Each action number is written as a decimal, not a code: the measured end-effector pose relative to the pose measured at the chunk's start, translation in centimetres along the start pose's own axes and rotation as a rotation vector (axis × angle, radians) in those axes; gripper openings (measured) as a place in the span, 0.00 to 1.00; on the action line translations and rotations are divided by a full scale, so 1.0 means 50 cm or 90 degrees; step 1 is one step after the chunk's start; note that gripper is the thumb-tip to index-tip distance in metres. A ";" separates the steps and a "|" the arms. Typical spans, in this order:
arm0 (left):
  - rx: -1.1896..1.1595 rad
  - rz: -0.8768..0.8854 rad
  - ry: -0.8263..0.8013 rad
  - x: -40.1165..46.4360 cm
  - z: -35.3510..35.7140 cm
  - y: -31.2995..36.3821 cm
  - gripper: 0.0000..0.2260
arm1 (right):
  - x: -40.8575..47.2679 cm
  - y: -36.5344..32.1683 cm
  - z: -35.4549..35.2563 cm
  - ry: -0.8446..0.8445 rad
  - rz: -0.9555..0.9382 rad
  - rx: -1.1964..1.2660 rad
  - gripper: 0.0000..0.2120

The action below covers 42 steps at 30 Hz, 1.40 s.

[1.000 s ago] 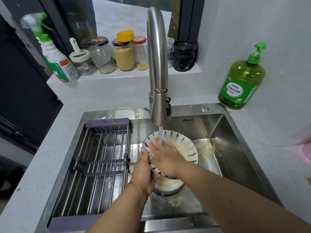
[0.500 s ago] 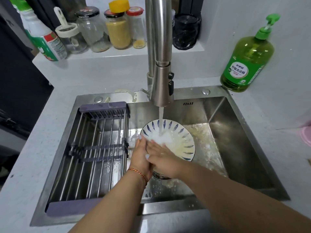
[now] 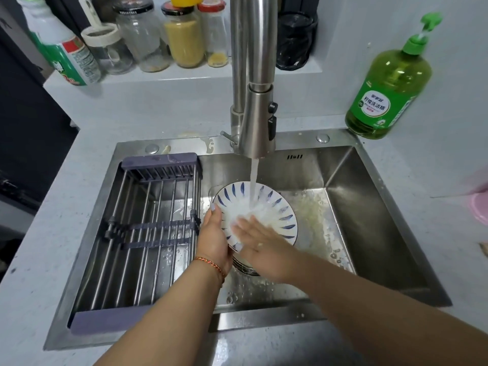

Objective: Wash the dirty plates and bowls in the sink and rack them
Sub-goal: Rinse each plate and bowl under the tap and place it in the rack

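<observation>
A white bowl with blue leaf marks (image 3: 274,204) is tilted under the running water of the faucet (image 3: 257,122) in the steel sink (image 3: 369,207). My left hand (image 3: 215,236) grips the bowl's left rim. My right hand (image 3: 261,247) lies flat inside the bowl with its fingers spread, rubbing the wet inner surface. More stacked dishes (image 3: 245,268) sit beneath the bowl, mostly hidden by my hands. A purple and steel drying rack (image 3: 148,228) spans the left half of the sink and holds nothing.
A green dish soap pump bottle (image 3: 388,83) stands at the sink's back right corner. On the ledge behind the faucet are a spray bottle (image 3: 63,54), several jars (image 3: 184,35) and a black container (image 3: 295,40). Something pink (image 3: 479,207) shows at the right edge.
The view has dipped and come closer to the sink. My right hand has slid lower inside the bowl, uncovering more of its patterned inside. My left hand keeps its hold on the rim.
</observation>
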<state>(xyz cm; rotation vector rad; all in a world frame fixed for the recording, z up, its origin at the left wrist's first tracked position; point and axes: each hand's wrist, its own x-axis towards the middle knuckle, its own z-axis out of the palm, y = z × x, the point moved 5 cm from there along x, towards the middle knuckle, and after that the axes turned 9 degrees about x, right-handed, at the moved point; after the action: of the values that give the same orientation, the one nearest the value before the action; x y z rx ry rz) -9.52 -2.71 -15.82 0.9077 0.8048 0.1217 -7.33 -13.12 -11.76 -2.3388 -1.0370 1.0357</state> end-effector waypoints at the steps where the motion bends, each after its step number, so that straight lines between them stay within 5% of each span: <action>1: -0.008 -0.018 0.010 -0.001 -0.001 -0.001 0.18 | 0.011 -0.019 -0.001 -0.001 -0.032 0.031 0.26; 7: 0.021 0.006 -0.035 -0.020 0.007 0.002 0.21 | 0.087 -0.026 -0.038 0.105 -0.058 0.001 0.27; 15: -0.005 0.032 0.006 -0.017 0.003 0.018 0.15 | 0.087 0.069 -0.095 0.140 0.103 -0.215 0.31; 21: 0.056 0.024 0.020 0.011 0.021 0.061 0.12 | -0.031 0.092 -0.089 0.123 -0.012 -0.001 0.26; 24: 0.118 0.024 -0.003 0.019 0.045 0.075 0.12 | -0.052 0.088 -0.084 0.167 -0.055 -0.104 0.38; 27: 0.178 0.019 -0.006 0.030 0.071 0.087 0.13 | -0.038 0.099 -0.077 0.142 -0.050 -0.127 0.41; 42: 0.027 0.088 0.052 0.048 0.035 0.114 0.11 | 0.113 0.044 -0.148 0.045 0.008 -0.052 0.45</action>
<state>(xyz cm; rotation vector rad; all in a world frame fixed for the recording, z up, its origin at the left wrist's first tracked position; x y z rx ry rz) -5.36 0.75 -12.35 1.0042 0.8220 0.2644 1.88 -10.62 -10.89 -2.4306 -1.0577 0.9238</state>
